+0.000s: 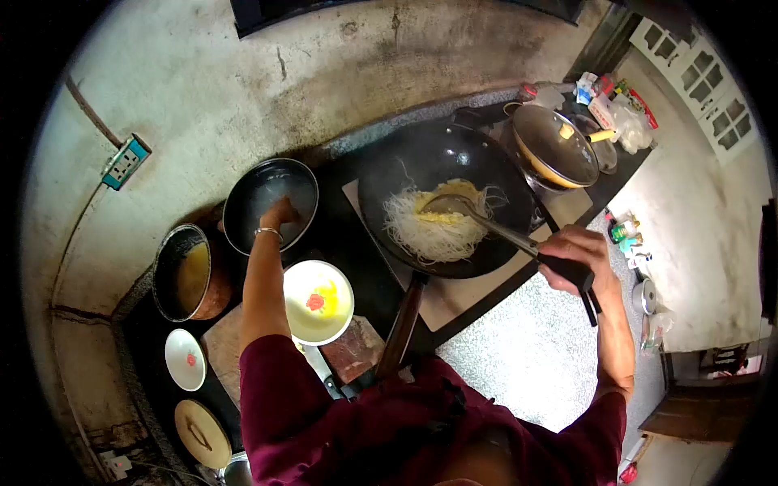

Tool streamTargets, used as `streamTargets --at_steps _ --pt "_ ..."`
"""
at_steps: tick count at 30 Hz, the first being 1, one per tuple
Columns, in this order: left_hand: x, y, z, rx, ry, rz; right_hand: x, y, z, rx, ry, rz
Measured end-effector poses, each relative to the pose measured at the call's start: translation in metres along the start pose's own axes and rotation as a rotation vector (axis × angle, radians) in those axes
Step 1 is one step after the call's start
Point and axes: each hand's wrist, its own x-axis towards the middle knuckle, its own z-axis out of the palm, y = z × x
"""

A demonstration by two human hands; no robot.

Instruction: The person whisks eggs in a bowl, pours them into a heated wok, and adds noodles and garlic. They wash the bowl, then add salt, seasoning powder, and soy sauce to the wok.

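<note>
Right hand: the fingers of the right hand grasp the black handle of a ladle.
Left hand: reaches into a dark pot; the fingers of the left hand are too dim inside to tell whether they grip anything.
Noodles: the pale noodles lie in the wok, ahead of and to the left of the right fingers, and to the right of the left hand.
Ladle axis: runs slantwise from the right fingers, forward and leftward over the wok's rim, its head resting among the noodles and egg.
Nearer hand: the right, just outside the wok; the left is farther off, beyond the rim on the other side.
Wok handle: one, pointing back toward the person's body.
Wok count: one.
Ladle count: one.
White bowls: two, a large bowl and a small bowl, on the dark surface.
Open pots: two, the dark pot and a brown pot beside it.
Covered pan: one pan, to the right of the wok.
Loose round lid: one lid.
Knife: one knife, beside the large bowl.
</note>
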Motion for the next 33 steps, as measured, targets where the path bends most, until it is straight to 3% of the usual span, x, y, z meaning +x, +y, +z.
streamTargets --at_steps 5,8,12,17,20,21,25,26,27,29,31,33 --pt "0.02 0.0 0.032 0.124 0.125 0.094 -0.006 0.024 0.03 -0.102 0.03 -0.057" --pt "-0.037 0.03 0.005 0.108 0.138 0.161 -0.003 0.035 0.046 -0.148 0.092 -0.045" --pt "-0.038 0.015 0.005 0.021 0.087 0.165 -0.003 0.042 0.048 -0.13 0.13 0.011" --pt "-0.047 -0.044 -0.013 -1.018 -0.23 0.472 -0.006 0.042 0.047 -0.118 0.15 0.062" --pt "-0.105 -0.018 -0.065 -1.045 -0.053 0.302 -0.008 0.043 0.046 -0.122 0.154 0.117" --pt "-0.126 -0.008 -0.077 -1.0 0.149 0.293 -0.007 0.043 0.047 -0.121 0.152 0.121" --pt "-0.137 -0.012 -0.11 -1.252 0.074 0.484 -0.004 0.043 0.046 -0.157 0.149 0.107" --pt "-0.147 -0.005 -0.118 -1.256 0.176 0.356 -0.001 0.04 0.045 -0.157 0.148 0.08" --pt "-0.149 -0.005 -0.122 -1.257 0.173 0.359 0.002 0.039 0.044 -0.158 0.148 0.051" --pt "-0.145 -0.009 -0.131 -1.242 0.172 0.218 0.004 0.037 0.044 -0.154 0.17 0.048" --pt "-0.128 -0.021 -0.117 -1.19 0.172 0.232 0.004 0.036 0.04 -0.135 0.184 0.028" --pt "-0.107 -0.025 -0.099 -0.957 0.338 0.367 -0.001 0.033 0.032 -0.134 0.184 0.062"
